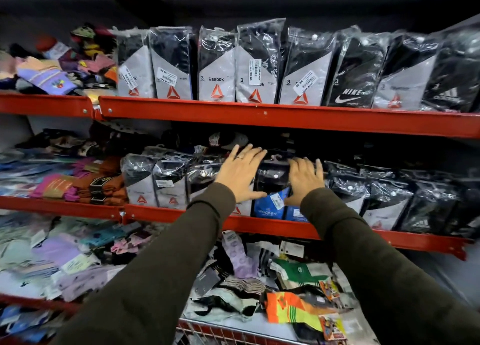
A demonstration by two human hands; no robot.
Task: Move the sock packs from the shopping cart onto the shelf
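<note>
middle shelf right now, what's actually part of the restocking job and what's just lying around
Job: blue-label sock pack between left hand and right hand; middle shelf; cart rim.

Lying about: top-row Reebok packs; loose socks below.

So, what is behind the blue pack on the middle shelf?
Behind the blue pack only dark shelf depth and a cap-like item further left show. Both hands and its black top cover the rest.

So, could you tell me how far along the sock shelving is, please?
Done: the top shelf holds a full row of packs. In hand: left hand and right hand, both open, press a blue-labelled pack into the middle row. Left: unclear; only the cart's rim shows.
</note>
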